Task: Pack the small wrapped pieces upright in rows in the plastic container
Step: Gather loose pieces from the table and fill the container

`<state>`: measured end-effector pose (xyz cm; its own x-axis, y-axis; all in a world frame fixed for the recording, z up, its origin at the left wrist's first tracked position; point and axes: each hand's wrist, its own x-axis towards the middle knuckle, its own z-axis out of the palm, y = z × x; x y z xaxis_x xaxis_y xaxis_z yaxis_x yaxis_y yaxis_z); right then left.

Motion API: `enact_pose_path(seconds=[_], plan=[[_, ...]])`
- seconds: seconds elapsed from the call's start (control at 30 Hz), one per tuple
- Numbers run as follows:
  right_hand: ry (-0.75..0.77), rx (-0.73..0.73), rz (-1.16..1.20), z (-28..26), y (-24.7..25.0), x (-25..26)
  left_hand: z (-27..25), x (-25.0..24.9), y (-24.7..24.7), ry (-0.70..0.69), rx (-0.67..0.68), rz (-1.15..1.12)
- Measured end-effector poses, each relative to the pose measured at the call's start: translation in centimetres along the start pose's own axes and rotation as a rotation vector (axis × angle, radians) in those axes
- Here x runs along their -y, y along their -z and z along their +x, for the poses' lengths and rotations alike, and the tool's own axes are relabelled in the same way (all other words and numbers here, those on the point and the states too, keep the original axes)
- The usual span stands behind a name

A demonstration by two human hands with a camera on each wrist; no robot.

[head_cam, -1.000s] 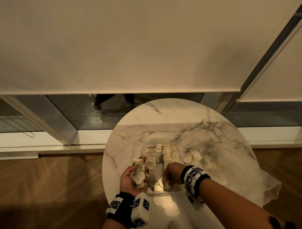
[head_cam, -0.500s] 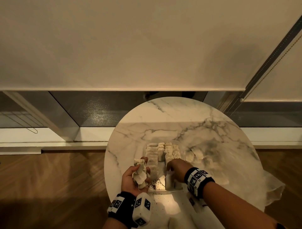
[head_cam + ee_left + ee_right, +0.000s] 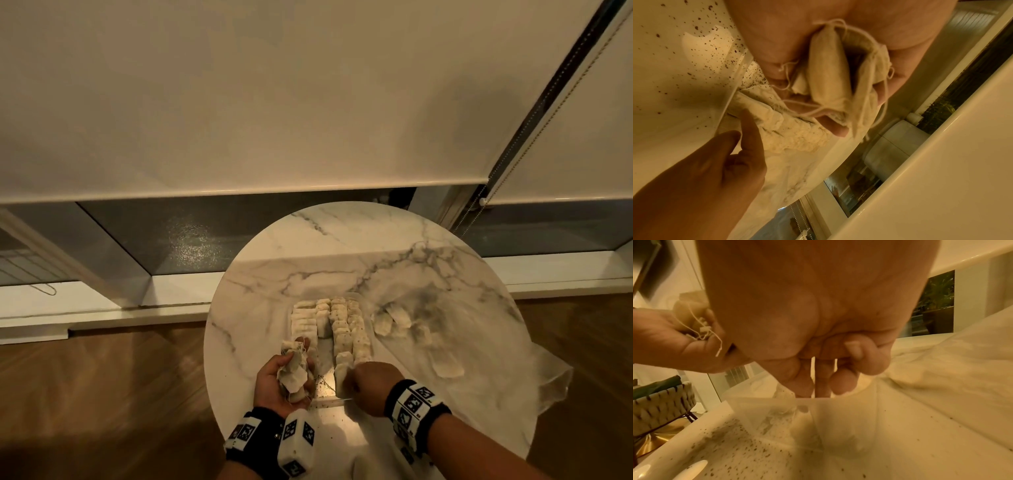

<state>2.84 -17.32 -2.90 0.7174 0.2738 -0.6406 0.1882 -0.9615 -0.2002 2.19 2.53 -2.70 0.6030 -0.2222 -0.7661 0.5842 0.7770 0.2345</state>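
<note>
A clear plastic container [image 3: 325, 400] sits on the round marble table [image 3: 342, 246]. Rows of small wrapped pieces [image 3: 337, 322] stand upright inside it. My left hand [image 3: 301, 359] hovers at its near left corner and grips a bundle of several stringed pieces [image 3: 293, 371], which fills the left wrist view [image 3: 828, 69]. My right hand [image 3: 356, 375] reaches into the near end. Its straight forefinger [image 3: 751, 123] touches the nearest piece of the right-hand row [image 3: 789, 129]. Through the container wall [image 3: 838, 418] the right fingertips [image 3: 818, 386] point down, and nothing shows between thumb and fingers.
Loose pieces [image 3: 397, 317] lie on a crumpled clear plastic bag [image 3: 534, 377] to the right of the container. Dark crumbs speckle the table by the near rim. A woven basket [image 3: 659, 402] stands on the floor to the left. A window blind hangs beyond the table.
My right hand reached a little deeper along the row, then drew back to the near end. The left hand has kept its bundle in about the same place.
</note>
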Motion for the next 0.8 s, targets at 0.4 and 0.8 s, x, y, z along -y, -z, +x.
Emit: enact_pose_path(seconds=[0.4,0.8], plan=[[0.143,-0.085,0.076,0.1,-0.6,0.9,-0.3,0.2,0.0,0.010,-0.009,0.012],[0.183,-0.192,-0.004,0.4,-1.8,1.8,-0.1,0.1,0.2,0.013,0.016,0.023]])
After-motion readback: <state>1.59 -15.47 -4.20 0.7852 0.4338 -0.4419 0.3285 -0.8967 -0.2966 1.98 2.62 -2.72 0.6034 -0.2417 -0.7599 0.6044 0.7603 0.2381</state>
